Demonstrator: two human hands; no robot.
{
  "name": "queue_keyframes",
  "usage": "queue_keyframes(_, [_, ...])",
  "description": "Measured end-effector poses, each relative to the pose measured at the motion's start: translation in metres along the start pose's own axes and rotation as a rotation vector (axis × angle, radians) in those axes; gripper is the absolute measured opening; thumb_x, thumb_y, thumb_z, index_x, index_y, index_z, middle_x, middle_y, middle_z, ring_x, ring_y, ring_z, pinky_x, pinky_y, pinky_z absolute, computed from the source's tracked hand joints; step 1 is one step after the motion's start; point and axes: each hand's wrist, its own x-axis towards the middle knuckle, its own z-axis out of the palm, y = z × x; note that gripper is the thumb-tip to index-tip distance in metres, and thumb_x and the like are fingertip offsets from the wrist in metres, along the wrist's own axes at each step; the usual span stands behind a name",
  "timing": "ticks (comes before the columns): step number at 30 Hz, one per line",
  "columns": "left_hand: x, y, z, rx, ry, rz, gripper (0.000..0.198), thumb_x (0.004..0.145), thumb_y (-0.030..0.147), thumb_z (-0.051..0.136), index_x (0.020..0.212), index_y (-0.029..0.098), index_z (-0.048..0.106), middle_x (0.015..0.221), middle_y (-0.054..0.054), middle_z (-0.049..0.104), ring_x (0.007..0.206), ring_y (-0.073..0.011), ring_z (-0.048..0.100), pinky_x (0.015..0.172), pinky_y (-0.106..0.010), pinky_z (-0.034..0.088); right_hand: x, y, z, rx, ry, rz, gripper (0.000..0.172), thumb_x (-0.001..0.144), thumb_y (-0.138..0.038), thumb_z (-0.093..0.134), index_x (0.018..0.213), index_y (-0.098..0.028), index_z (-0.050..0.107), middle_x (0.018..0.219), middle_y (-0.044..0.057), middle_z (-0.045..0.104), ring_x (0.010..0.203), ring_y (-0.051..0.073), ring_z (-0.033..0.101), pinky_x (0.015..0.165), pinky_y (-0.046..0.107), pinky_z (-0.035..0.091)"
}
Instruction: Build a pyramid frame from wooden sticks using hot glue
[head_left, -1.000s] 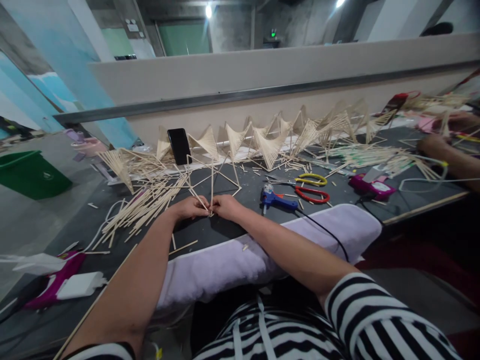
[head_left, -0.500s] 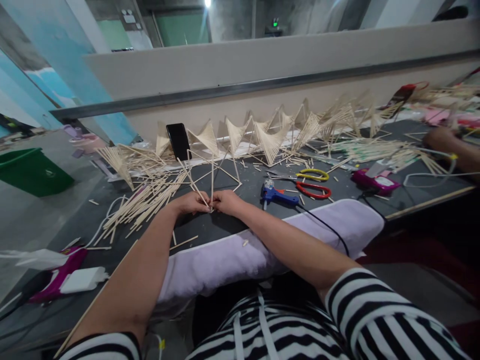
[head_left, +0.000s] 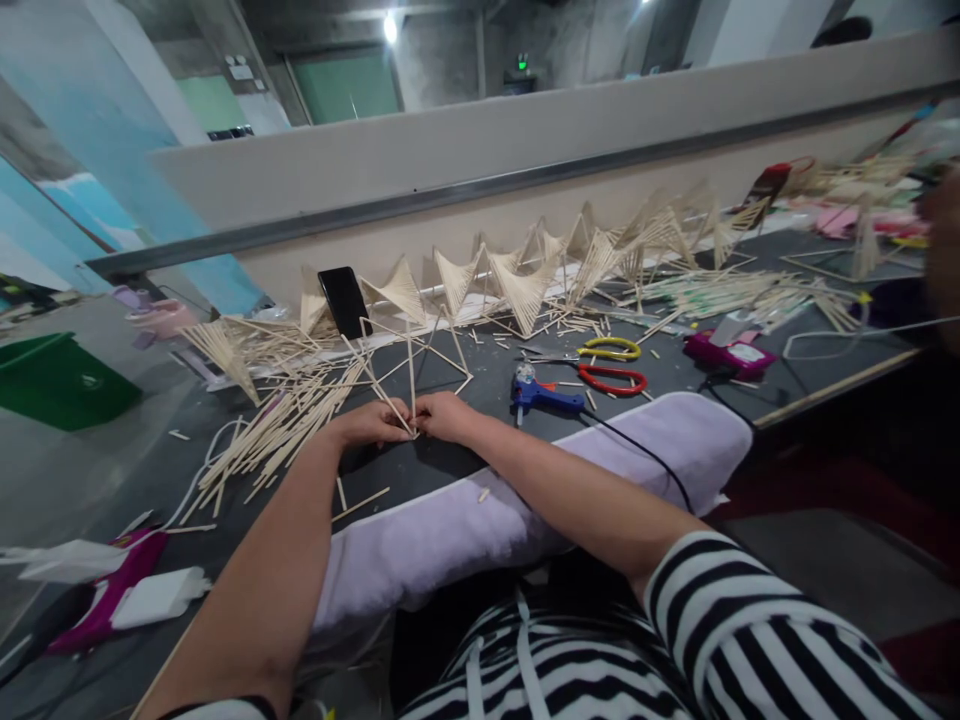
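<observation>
Both of my hands meet at the near corner of a small frame of thin wooden sticks (head_left: 412, 365) standing on the dark table. My left hand (head_left: 375, 420) pinches the corner from the left, fingers closed around the stick ends. From the right, my right hand (head_left: 442, 413) grips the same joint, thumb and fingertips pressed together by an upright stick. The exact contact between fingertips and sticks is partly hidden. To the right lie a blue glue gun (head_left: 544, 392) and scissors (head_left: 611, 378) with one yellow and one red handle.
Loose wooden sticks (head_left: 289, 430) lie left of my hands. A black phone (head_left: 343, 302) leans behind the frame, near finished stick models (head_left: 517, 280). A lilac cushion (head_left: 435, 540) covers the near edge. Purple power strips (head_left: 727, 355) sit at both sides. A blurred person (head_left: 943, 250) is at far right.
The whole view has shifted slightly, so the table things appear a little further left. My hands keep hold of the same frame corner. The person's arm at right has drawn back.
</observation>
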Motion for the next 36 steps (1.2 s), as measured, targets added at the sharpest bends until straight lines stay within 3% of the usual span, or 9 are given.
queue_keyframes(12, [0.0035,0.002,0.0006,0.059,-0.025,0.035,0.036,0.062,0.038,0.07,0.079,0.01,0.056,0.069,-0.001,0.053,0.054,-0.0079,0.046,0.04,-0.016,0.034,0.0045,-0.0003,0.001,0.098,-0.059,0.027,0.013,0.072,-0.02,0.058,0.079,-0.018,0.068,0.059,-0.003,0.063,0.058,0.009,0.057,0.051,0.016,0.035])
queue_keyframes(17, [0.0026,0.0018,0.0005,0.094,0.027,0.03,0.036,0.061,0.038,0.071,0.078,0.011,0.055,0.066,0.0,0.05,0.05,-0.0074,0.044,0.039,-0.017,0.034,0.0016,-0.0048,-0.0004,0.092,-0.036,0.041,0.014,0.072,-0.02,0.058,0.08,-0.018,0.069,0.061,-0.003,0.064,0.059,0.009,0.058,0.052,0.016,0.036])
queue_keyframes(36, [-0.0009,0.0062,0.0001,-0.006,0.006,0.0,0.032,0.065,0.036,0.069,0.079,0.012,0.053,0.069,0.0,0.051,0.053,-0.0073,0.047,0.04,-0.016,0.038,0.0032,0.0001,0.0032,0.117,-0.034,0.034,0.015,0.073,-0.021,0.058,0.083,-0.02,0.069,0.063,-0.003,0.065,0.061,0.01,0.059,0.053,0.016,0.037])
